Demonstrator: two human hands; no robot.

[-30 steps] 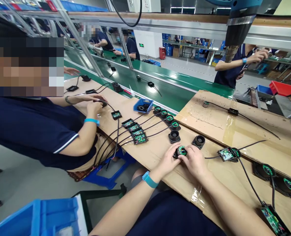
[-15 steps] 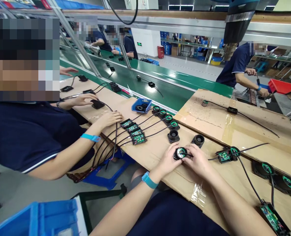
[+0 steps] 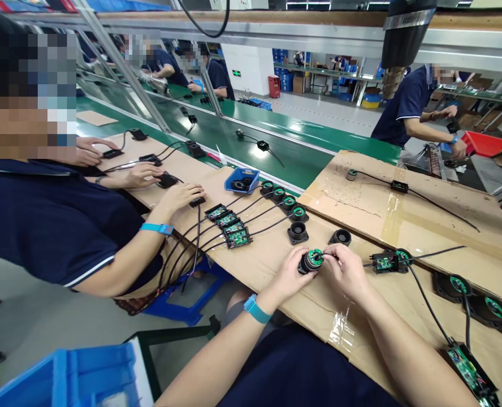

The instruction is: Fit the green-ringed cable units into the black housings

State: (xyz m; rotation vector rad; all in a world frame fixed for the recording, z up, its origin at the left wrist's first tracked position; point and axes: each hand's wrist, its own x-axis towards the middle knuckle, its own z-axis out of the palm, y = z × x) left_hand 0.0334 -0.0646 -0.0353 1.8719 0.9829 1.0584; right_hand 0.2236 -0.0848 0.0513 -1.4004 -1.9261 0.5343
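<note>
My left hand (image 3: 291, 272) is closed around a round black housing (image 3: 307, 263), tilted so its open end faces right. A green ring-shaped circuit board (image 3: 316, 258) shows in that end. My right hand (image 3: 347, 269) pinches the black cable (image 3: 325, 255) where it leaves the board. Just beyond my hands, two black square-flanged housings, a left one (image 3: 297, 232) and a right one (image 3: 340, 237), stand on the cardboard. To the right of my right hand lies a small open case with a green board (image 3: 385, 262), its cable running off towards my hand.
Several wired housings (image 3: 288, 203) and cased green boards (image 3: 237, 237) lie in rows at left, beside a blue bin (image 3: 241, 180) of black parts. A co-worker's hand (image 3: 185, 198) is at the left. A power tool (image 3: 406, 39) hangs overhead. More wired parts (image 3: 467, 367) lie right.
The housing has tilted to the right in my left hand, and its green board now shows. My right hand has shifted from the housing's side to the cable. The left co-worker's hands moved slightly.
</note>
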